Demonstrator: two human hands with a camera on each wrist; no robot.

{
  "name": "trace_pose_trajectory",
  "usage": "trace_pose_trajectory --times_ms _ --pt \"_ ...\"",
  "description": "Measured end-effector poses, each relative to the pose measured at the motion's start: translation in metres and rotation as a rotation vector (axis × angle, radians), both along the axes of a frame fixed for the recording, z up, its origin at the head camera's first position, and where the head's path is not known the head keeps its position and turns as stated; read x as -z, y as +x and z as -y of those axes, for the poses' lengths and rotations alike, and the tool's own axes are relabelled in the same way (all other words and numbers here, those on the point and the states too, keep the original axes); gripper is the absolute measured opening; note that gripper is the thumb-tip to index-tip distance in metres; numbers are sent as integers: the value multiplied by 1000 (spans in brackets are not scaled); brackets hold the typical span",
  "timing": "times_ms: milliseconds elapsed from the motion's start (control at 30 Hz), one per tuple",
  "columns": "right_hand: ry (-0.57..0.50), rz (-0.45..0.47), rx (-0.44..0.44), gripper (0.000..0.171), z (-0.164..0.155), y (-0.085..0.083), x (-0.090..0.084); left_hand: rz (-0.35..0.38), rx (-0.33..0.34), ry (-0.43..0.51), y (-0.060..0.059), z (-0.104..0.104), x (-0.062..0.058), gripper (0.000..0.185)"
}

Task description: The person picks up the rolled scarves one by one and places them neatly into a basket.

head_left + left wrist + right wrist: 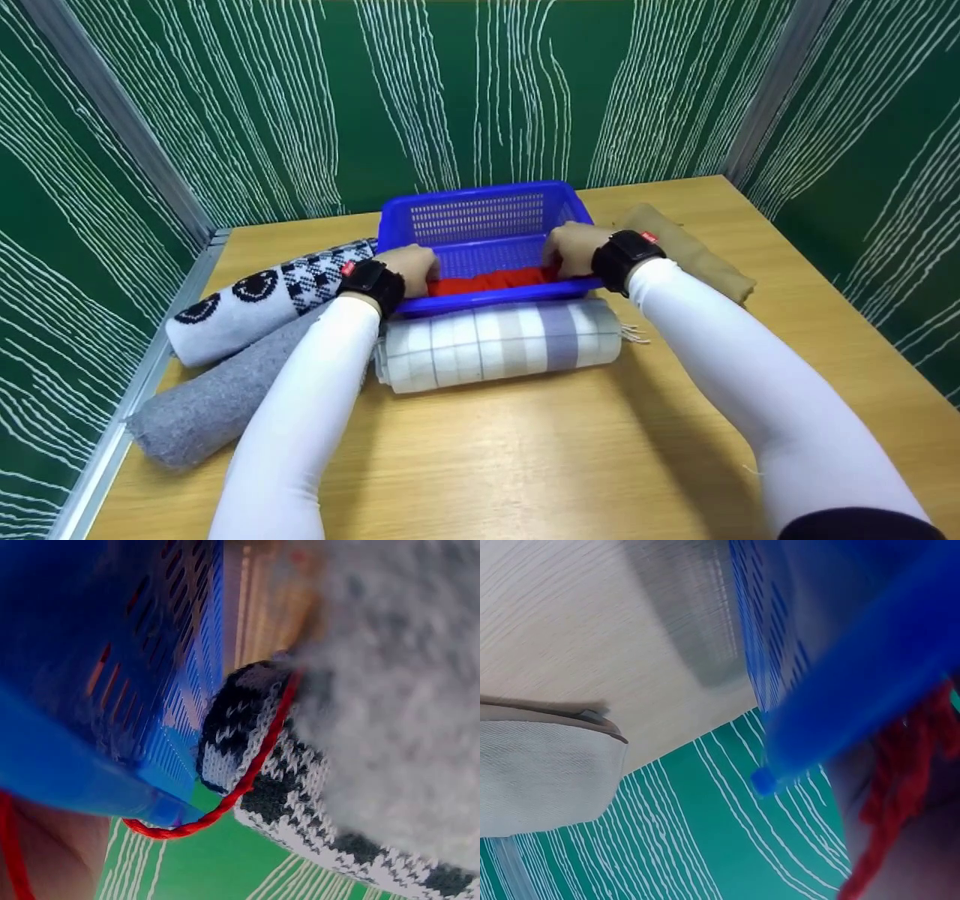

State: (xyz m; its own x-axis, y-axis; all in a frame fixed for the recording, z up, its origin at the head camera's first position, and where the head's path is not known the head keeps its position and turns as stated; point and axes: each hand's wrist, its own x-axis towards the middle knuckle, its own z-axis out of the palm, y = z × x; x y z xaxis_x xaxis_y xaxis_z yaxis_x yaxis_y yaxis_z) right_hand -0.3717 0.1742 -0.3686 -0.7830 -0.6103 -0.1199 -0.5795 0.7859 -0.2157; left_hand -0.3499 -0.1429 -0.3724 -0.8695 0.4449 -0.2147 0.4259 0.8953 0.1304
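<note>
Red rolled scarf (491,281) lies low inside the blue basket (480,217), against its near wall, with left hand (409,266) and right hand (574,247) curled over its ends. Four rolls wait outside on the worktop (525,450): plaid (499,341), grey (217,397), patterned (262,296), tan (690,251).

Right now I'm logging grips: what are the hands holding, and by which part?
Both hold the red cloth inside the blue basket: the left hand grips its left end, the right hand its right end.
</note>
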Motion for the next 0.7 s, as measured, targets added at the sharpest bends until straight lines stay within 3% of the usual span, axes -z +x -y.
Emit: trace_pose_trajectory --times_ms 133,333,500,700 --pt "-25 16 4 28 -1 6 -8 -17 5 13 2 1 -2 31" --pt "-19 30 44 27 -1 8 -10 23 -12 51 6 0 -7 32" --pt "-27 17 26 24 -2 8 -12 17 -20 63 5 -1 -10 32" --pt "-44 2 -14 17 -4 12 -12 33 -8 69 12 -3 -16 40"
